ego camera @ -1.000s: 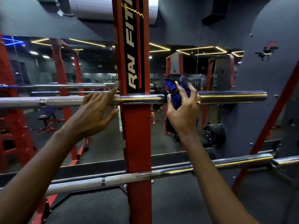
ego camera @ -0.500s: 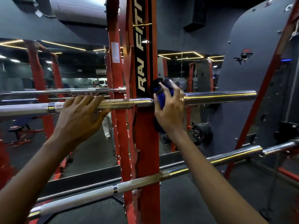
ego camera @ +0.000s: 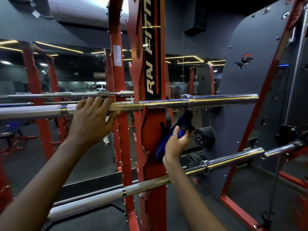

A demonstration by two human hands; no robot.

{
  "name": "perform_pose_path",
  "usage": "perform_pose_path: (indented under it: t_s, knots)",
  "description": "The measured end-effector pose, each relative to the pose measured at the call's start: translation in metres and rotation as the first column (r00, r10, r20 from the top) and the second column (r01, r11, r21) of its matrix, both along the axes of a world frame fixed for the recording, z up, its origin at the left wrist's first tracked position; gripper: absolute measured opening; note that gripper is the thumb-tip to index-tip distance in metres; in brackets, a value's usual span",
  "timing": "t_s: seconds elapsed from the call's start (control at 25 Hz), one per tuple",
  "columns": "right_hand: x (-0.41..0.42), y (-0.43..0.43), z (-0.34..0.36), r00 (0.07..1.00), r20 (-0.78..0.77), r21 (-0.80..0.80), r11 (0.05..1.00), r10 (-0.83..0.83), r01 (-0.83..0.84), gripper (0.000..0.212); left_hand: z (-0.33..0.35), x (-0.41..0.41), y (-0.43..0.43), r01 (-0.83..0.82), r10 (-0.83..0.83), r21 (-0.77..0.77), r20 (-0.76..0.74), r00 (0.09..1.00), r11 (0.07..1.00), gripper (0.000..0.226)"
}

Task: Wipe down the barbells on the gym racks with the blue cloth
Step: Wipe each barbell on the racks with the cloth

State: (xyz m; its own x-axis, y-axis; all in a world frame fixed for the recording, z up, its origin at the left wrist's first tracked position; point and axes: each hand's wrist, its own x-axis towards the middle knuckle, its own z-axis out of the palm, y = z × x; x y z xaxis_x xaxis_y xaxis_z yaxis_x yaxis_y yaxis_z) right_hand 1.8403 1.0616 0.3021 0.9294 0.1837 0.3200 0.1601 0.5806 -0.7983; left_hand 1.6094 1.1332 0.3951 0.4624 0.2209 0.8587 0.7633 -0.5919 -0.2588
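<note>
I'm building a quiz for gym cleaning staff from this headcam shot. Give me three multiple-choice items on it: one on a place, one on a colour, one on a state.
1. Where is the blue cloth?
A. Between the upper and lower barbells
B. Draped over the upper barbell
C. On the floor

2. What colour is the rack upright?
A. Yellow
B. Red
C. White

3. What is the left hand doing?
A. Hanging free
B. Holding the cloth
C. Gripping the upper barbell

Answers:
1. A: the right hand holds the cloth below the upper bar and above the lower barbell.
2. B: the post is red with a black lettered strip.
3. C: its fingers curl over the bar left of the upright.
</note>
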Motion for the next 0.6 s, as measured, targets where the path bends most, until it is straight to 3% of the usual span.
perform_pose_path:
  t_s: [0.12,0.2,0.32,0.4,0.52,0.6]
  knots:
    - [0.008,-0.012,0.022,0.998,-0.026,0.108,0.992,0.063,-0.06,0.016,-0.002,0.001,0.0,-0.002,0.002,-0.005,0.023,1.0,1.0,0.048]
    - [0.004,-0.019,0.036,0.994,-0.001,0.133,0.985,0.109,-0.108,0.011,-0.003,0.002,-0.001,-0.004,0.004,-0.012,0.026,1.0,1.0,0.048]
    - [-0.009,-0.027,0.033,0.976,0.165,0.032,0.988,0.142,-0.149,0.01,-0.004,0.004,-0.003,-0.021,0.021,-0.009,0.027,0.999,1.0,0.05]
    - [-0.01,-0.032,0.031,0.95,0.309,-0.012,0.999,0.052,-0.051,0.013,-0.002,0.003,-0.004,-0.021,0.021,-0.011,0.024,0.999,1.0,0.051]
    - [-0.007,-0.037,0.042,0.833,0.536,-0.002,0.987,-0.135,0.161,0.034,-0.001,-0.001,-0.006,-0.008,0.008,-0.056,-0.006,1.0,0.998,0.054]
    - [-0.01,-0.035,0.05,0.649,0.754,-0.043,0.978,-0.103,0.206,0.045,0.002,-0.004,-0.009,-0.01,0.007,-0.107,-0.03,1.0,0.994,0.055]
